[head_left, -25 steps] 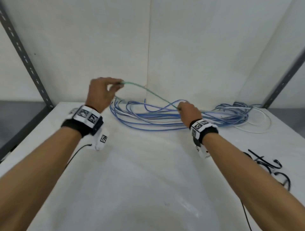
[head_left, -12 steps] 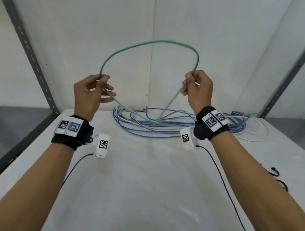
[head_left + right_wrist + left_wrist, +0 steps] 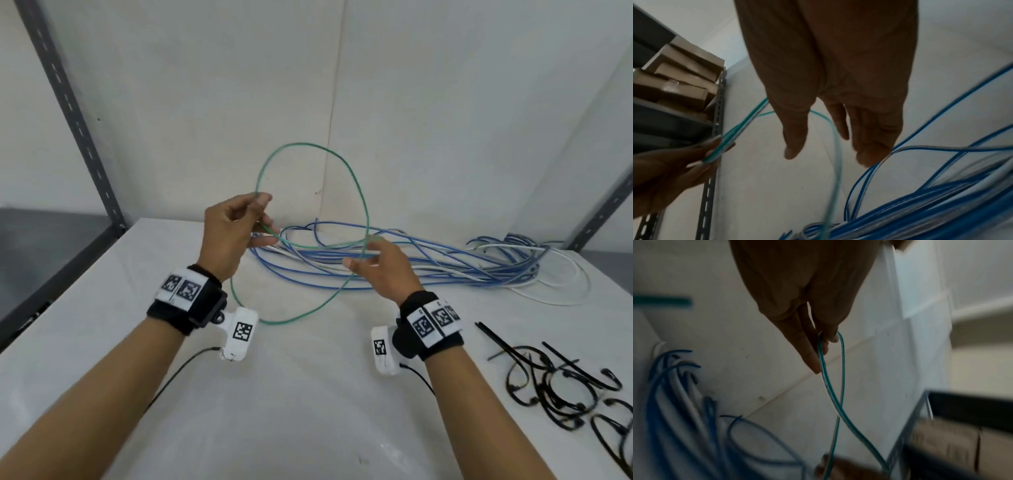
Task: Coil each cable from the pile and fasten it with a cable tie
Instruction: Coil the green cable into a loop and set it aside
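My left hand (image 3: 262, 212) is raised over the white table (image 3: 308, 394) and pinches two strands of the green cable (image 3: 356, 185) together; the left wrist view shows the pinch (image 3: 824, 344) on the green cable (image 3: 827, 382). One loop stands up above the hand, another hangs down to the table. My right hand (image 3: 363, 251) hovers to the right with relaxed, spread fingers; a blurred strand of the green cable (image 3: 748, 120) runs between its thumb and fingers (image 3: 828, 155), ungripped. Behind lies the pile of blue and white cables (image 3: 445, 267).
Black cable ties (image 3: 565, 383) lie in a heap on the table's right side. Grey shelf uprights (image 3: 75, 113) stand left and right of the table, with white walls behind. Cardboard boxes (image 3: 674, 78) sit on the neighbouring shelf.
Both hands have come down from chest height. My right hand has let go of the green cable and opened. The wide arch has closed into a loop gathered in my left hand.
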Demonstrator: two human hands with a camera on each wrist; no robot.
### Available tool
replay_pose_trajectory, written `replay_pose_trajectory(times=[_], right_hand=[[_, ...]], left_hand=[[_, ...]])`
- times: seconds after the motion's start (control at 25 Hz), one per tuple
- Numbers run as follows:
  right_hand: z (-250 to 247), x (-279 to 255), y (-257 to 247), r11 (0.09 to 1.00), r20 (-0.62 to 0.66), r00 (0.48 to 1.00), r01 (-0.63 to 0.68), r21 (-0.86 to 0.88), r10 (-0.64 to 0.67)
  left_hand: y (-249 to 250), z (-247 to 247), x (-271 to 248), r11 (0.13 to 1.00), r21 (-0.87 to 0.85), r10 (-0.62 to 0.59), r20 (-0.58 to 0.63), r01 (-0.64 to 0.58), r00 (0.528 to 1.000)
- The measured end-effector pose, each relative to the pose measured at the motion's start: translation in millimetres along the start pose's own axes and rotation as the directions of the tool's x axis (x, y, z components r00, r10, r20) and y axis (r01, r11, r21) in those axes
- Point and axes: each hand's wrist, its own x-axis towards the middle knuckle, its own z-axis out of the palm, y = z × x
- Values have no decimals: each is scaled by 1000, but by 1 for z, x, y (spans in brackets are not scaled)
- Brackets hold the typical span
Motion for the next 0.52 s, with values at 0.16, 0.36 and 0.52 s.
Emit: replay_pose_trajectory(times=[0.16, 0.36, 0.52], right_hand=[[12, 1, 4, 966, -172, 985, 36, 255, 9], [23, -5, -12, 921, -316, 945, 195, 338, -84], [19, -12, -33, 753, -145, 986, 157, 640, -82]], left_hand=[[8, 12, 14, 996, 84, -23, 147, 11, 989], [4, 19, 14, 980, -189, -68, -39, 60, 997], [-12, 31, -5, 947, -302, -135, -59, 111, 989]])
